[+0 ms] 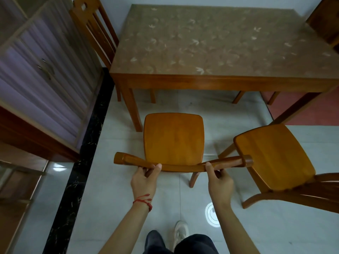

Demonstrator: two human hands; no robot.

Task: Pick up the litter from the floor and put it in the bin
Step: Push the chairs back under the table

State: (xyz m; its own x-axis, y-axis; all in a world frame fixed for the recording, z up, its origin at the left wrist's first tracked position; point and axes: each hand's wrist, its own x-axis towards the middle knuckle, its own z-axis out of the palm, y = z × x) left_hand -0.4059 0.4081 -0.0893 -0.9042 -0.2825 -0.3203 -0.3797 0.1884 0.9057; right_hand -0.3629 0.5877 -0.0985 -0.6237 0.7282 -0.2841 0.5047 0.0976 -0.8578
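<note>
A wooden chair (173,138) stands in front of me, its seat facing the table. My left hand (145,177) grips the curved top rail of the chair's backrest (181,166) left of its middle. My right hand (219,178) grips the same rail further right. A red string bracelet is on my left wrist. No litter and no bin show in this view; the floor under the table looks bare.
A wooden table (211,81) with a leaf-patterned cover stands beyond the chair. A second chair (275,156) is at the right, a third (95,30) at the back left. A glass-fronted cabinet (42,74) lines the left. My white shoe (180,233) is on the pale tiles.
</note>
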